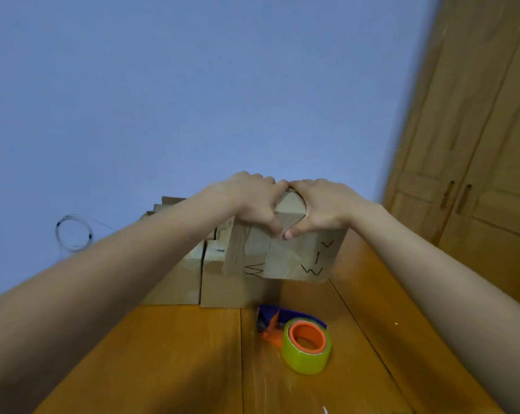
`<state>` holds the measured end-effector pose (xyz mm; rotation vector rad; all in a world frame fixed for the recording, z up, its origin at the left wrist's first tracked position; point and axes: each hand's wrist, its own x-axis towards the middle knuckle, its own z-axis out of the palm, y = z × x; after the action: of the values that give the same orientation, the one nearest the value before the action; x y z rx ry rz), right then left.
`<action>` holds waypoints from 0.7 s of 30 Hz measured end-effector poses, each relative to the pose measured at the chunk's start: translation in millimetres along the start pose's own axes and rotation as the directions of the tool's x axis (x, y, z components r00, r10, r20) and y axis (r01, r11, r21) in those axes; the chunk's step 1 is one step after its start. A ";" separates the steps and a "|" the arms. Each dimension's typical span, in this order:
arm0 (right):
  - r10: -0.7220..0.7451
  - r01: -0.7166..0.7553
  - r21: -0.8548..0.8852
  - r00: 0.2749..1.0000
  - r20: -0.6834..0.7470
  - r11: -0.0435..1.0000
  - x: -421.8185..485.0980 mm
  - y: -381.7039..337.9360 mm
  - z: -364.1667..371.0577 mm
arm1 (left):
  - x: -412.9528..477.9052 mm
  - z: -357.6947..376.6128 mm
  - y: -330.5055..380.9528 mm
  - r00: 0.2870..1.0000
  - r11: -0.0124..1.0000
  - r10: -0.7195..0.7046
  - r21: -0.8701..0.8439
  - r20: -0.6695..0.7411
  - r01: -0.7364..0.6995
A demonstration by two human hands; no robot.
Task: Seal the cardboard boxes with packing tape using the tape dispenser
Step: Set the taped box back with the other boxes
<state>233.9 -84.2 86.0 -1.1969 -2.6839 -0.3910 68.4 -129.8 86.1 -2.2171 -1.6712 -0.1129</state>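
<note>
Two bare forearms reach forward from the bottom corners. Between them, nearest the viewer, the tape dispenser (270, 321) lies on its side on the wooden counter (163, 354), its yellow-green roll (308, 354) untouched. Beyond it, plain cardboard boxes (231, 289) stand side by side at the back of the counter. Above them is the marked box (285, 258), its near face creased with what looks like brown tape; I cannot tell whether it rests on the box below. The left grip (252, 201) and right grip (321, 207) both clasp it, fingers curled over the top edge, thumbs meeting on the near face, wrists level. To do this step well, I judge, press the flaps flush and seat the box squarely before one grip lets go to take the dispenser. Behind stand a blue wall (193, 85) and a wooden wardrobe (476, 174).
</note>
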 end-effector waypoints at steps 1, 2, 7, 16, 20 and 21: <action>-0.014 0.014 0.014 1.000 0.006 1.000 -1.9 -9.8 0.9 | -10.8 -0.3 -2.8 1.000 1.000 -0.009 -0.011 0.014 0.009; -0.028 0.028 0.032 0.999 0.016 0.999 -3.9 -19.5 2.5 | -21.8 0.6 -5.7 0.999 0.999 -0.021 -0.026 0.035 0.022; -0.111 0.103 0.105 0.991 0.070 0.989 -14.1 -65.5 19.7 | -74.8 17.9 -21.4 0.991 0.996 -0.037 -0.076 0.127 0.047; -0.148 0.123 0.161 0.978 0.150 0.979 -25.4 -130.3 100.0 | -137.5 92.8 -31.3 0.960 0.979 -0.072 -0.163 0.271 0.120; -0.135 0.112 0.170 0.982 0.135 0.979 -36.0 -158.4 136.4 | -158.4 129.8 -32.3 0.925 0.958 -0.123 -0.202 0.358 0.206; -0.133 0.113 0.164 0.984 0.120 0.980 -37.5 -162.7 141.3 | -162.7 136.3 -32.3 0.920 0.951 -0.136 -0.212 0.369 0.226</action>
<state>129.2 -171.5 -85.1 -1.0498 -2.8477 -0.1183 -31.0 -225.9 -78.3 -2.3649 -2.1646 0.0297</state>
